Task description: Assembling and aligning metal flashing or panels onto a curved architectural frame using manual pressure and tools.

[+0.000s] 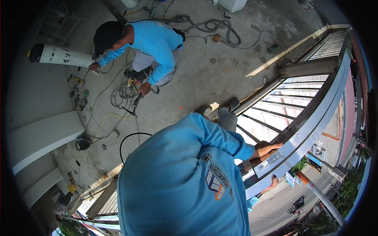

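Nearest, a soft blue long-sleeved shirt fills the lower middle, the back of a person bent over a smooth metal railing that curves from five o'clock up to two o'clock. One hand lies flat on the railing's inner face at three o'clock, fingers stretched out straight, gripping nothing; a second hand shows just below the rail, half hidden, so I cannot tell how its fingers sit. Eight or so slim dark bars run under the rail. At eleven o'clock a second person in the same blue crouches on the rough concrete floor among tangled cables, beside one white cylinder. Whose hands are at the rail is unclear.
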A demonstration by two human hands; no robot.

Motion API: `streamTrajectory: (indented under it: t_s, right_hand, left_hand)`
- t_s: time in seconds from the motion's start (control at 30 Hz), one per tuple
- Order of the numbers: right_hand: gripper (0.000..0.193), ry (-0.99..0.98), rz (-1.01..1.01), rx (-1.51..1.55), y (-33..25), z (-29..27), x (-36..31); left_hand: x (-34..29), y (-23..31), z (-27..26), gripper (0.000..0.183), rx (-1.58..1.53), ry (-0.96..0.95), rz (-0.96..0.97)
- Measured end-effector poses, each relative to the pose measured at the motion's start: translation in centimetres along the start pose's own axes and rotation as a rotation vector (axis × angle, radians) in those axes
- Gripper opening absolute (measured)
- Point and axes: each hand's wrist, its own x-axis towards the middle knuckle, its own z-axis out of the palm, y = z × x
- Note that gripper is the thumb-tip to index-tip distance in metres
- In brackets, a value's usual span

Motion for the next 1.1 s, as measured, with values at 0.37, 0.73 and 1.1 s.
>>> streamTrajectory:
  t_s: [0.37,0.73,1.1]
  right_hand:
    - [0.026,-0.033,0.018,0.03,-2.9,-0.6,0.0]
    - [0.026,-0.08,0.047,0.065,-0.3,-2.6,-2.0]
    - [0.026,-0.189,0.106,0.124,-0.2,-4.9,-1.9]
  left_hand:
    - [0.7,-0.4,-0.3,0.052,-0.021,-0.001,0.044]
    - [1.2,-1.3,-0.9,0.064,0.104,0.034,-0.013]
    - [3.7,-2.8,-2.4,0.066,0.056,0.012,0.08]
